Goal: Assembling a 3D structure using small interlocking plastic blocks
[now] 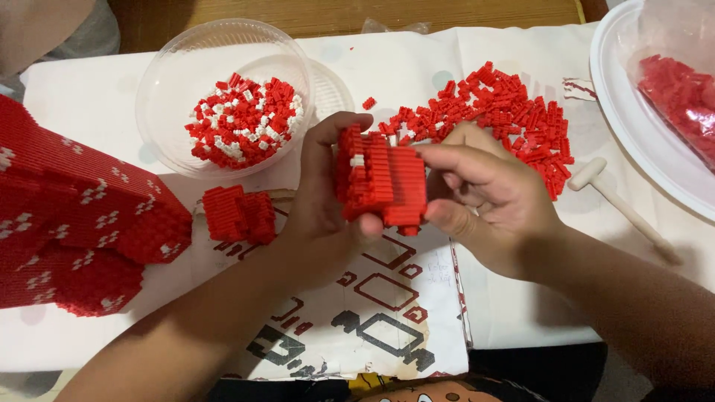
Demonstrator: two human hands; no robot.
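Note:
A red block of small bricks (381, 182) with one white piece on it is held above the table in the middle of the head view. My left hand (322, 216) grips its left side and underside. My right hand (491, 197) pinches its right edge between thumb and fingers. A printed instruction sheet (372, 305) lies under my hands. A smaller red brick assembly (240, 214) rests on the table just left of my left hand.
A clear bowl (171, 74) of red and white bricks stands at the back left. Loose red bricks (506, 108) lie at the back right. A large red model (71, 216) sits at the left. A small white hammer (618, 205) and a white plate (633, 126) with a bag of bricks are at the right.

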